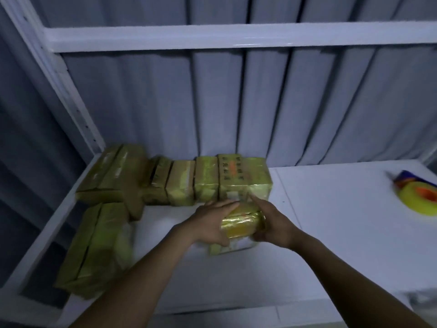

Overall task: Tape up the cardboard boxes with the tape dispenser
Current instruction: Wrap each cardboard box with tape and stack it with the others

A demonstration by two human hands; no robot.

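Note:
A small taped cardboard box (238, 227) sits on the white shelf (331, 233) between my two hands. My left hand (212, 221) holds its left side, fingers stretched over the top and thumb underneath. My right hand (272, 223) holds its right side, with the index finger pointing forward. The tape dispenser (418, 197), a yellow roll with orange and blue parts, lies alone at the far right of the shelf. Just behind the held box stands a row of several taped boxes (241, 178).
More boxes (113, 174) are stacked at the back left, and a long one (94, 247) lies along the left edge. A white shelf post (63, 91) rises at left and a crossbar (236, 39) runs overhead. A grey curtain (307, 102) hangs behind.

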